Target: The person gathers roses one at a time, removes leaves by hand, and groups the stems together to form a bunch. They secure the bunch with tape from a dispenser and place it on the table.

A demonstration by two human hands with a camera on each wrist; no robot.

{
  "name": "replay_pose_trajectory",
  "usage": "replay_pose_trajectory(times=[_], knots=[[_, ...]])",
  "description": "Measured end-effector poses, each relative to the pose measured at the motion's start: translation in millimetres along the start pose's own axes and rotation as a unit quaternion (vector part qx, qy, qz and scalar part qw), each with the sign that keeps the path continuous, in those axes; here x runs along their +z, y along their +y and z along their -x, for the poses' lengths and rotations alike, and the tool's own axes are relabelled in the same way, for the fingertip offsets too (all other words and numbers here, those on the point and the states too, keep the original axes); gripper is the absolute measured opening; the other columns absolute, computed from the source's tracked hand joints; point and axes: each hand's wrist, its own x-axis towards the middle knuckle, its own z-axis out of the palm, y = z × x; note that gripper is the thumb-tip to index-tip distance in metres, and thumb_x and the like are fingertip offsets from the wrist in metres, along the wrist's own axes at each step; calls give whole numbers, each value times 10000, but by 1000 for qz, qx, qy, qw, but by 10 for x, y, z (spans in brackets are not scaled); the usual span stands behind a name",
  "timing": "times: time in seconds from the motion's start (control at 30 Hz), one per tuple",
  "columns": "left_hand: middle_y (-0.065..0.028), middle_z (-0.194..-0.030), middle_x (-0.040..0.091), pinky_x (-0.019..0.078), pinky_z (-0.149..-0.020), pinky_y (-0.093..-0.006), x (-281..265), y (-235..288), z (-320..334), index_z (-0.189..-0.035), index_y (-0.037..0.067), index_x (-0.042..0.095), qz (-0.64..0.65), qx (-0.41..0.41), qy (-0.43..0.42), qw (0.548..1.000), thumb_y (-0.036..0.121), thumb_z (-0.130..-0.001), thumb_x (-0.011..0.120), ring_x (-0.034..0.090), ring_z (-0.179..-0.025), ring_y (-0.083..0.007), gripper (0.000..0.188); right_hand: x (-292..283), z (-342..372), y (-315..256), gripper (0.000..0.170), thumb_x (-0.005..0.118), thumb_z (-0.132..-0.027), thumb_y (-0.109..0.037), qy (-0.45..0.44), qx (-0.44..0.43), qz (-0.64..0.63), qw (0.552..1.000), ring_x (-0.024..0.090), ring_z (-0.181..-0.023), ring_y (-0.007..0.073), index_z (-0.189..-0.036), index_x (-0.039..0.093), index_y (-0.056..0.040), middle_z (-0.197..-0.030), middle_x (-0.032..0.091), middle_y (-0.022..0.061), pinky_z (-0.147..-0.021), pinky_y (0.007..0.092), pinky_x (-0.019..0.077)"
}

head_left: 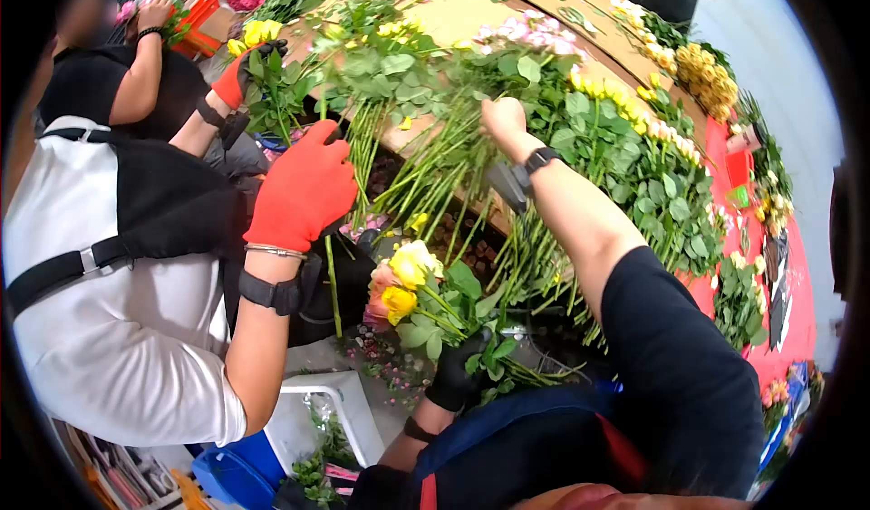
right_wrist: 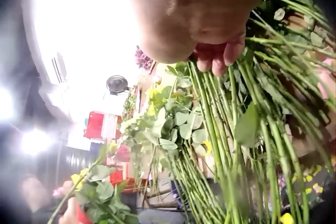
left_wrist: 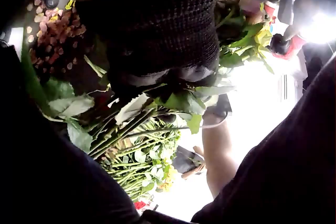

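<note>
One bunch of roses (head_left: 403,288), yellow, peach and pink, sits in my black-gloved left hand (head_left: 456,372); my fingers are wrapped round its stems just below the leaves, with the blooms leaning up to the left and the stem ends reaching out to the right. My bare right hand (head_left: 504,122) is stretched out over the work table (head_left: 453,14), its fingers curled down among a spread of long green stems (head_left: 433,173); I cannot tell whether they pinch one. These stems overhang the table's near edge. To the right of my hand lies a thick row of roses (head_left: 625,148), yellow and pale pink, in dense leaves. Beside me on the left, a person (head_left: 172,202) in a white and black top wears red gloves (head_left: 304,188) and holds yellow roses (head_left: 260,33). Petals (head_left: 390,358) are scattered on the floor, near a white box (head_left: 367,424) and a blue bin (head_left: 217,474).
</note>
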Motion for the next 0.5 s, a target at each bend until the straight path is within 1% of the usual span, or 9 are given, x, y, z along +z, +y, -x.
replay_pose_trajectory(times=[0.03, 0.1, 0.17, 0.23, 0.27, 0.33, 0.37, 0.43, 0.5], knots=[[-142, -1151, 626, 428, -968, -342, -17, -83, -5, -1151, -37, 598, 16, -30, 15, 999, 94, -886, 614, 587, -1087, -214, 295, -86, 50, 110, 291, 548, -882, -250, 20, -6, -69, 997, 610, -507, 189, -802, 576, 28, -688, 642, 133, -461, 317, 459], [-138, -1151, 625, 427, -969, -339, -54, -365, -55, -1152, -37, 597, 166, -94, 30, 981, 114, -901, 592, 586, -1084, -211, 292, -497, 433, 102, 344, 542, -903, -293, 71, -54, -165, 982, 643, -522, 193, -796, 570, 33, -664, 659, 148, -486, 313, 505], [-137, -1181, 609, 419, -979, -335, 5, -313, -91, -1178, -34, 580, 275, -142, 17, 951, 149, -915, 570, 576, -1101, -211, 320, -952, 600, 284, 303, 530, -938, -264, 113, -113, -164, 973, 617, -505, 139, -814, 550, 12, -720, 672, 116, -423, 261, 459], [-141, -1225, 585, 407, -998, -329, 83, -79, -130, -1227, -27, 547, 383, -182, -15, 906, 194, -931, 548, 555, -1138, -211, 370, -1466, 1113, 191, 270, 503, -963, -239, 50, -106, -273, 955, 564, -469, 108, -822, 547, -13, -767, 671, 97, -398, 235, 411], [-131, -1252, 563, 396, -1017, -318, 9, -364, -161, -1293, -13, 487, 372, -192, -25, 908, 226, -943, 516, 530, -1166, -201, 425, -1679, 1352, 188, 241, 484, -974, -226, 31, -115, -239, 964, 536, -477, 91, -862, 547, -22, -749, 653, 75, -412, 208, 390], [-110, -1224, 580, 411, -1006, -325, 129, -131, -182, -1282, -13, 499, 274, -143, -42, 950, 160, -941, 503, 549, -1132, -198, 382, -2020, 1769, 348, 218, 463, -987, -215, -13, -142, -151, 978, 491, -472, 75, -917, 554, -29, -725, 628, 43, -425, 182, 362], [-107, -1222, 585, 413, -1001, -324, 199, 83, -194, -1263, -21, 516, 355, -166, -30, 920, 117, -936, 508, 555, -1124, -196, 355, -2116, 1946, 437, 222, 462, -988, -216, -38, -165, -102, 980, 475, -460, 75, -932, 563, -26, -718, 622, 34, -423, 183, 355], [-100, -1229, 587, 427, -983, -320, 1, -431, -254, -1235, -30, 535, 413, -193, 2, 890, 118, -938, 515, 561, -1116, -194, 333, -2199, 2397, 490, 224, 509, -967, -211, -77, -183, -26, 980, 483, -459, 65, -850, 567, -29, -712, 623, 36, -433, 212, 366], [-81, -1203, 594, 440, -962, -316, 52, -337, -237, -1231, -14, 538, 297, -114, -8, 948, 162, -921, 540, 568, -1095, -174, 356, -2274, 2714, 461, 155, 541, -934, -158, -102, -226, 137, 959, 535, -500, 126, -883, 594, -21, -722, 624, 64, -485, 252, 427]])
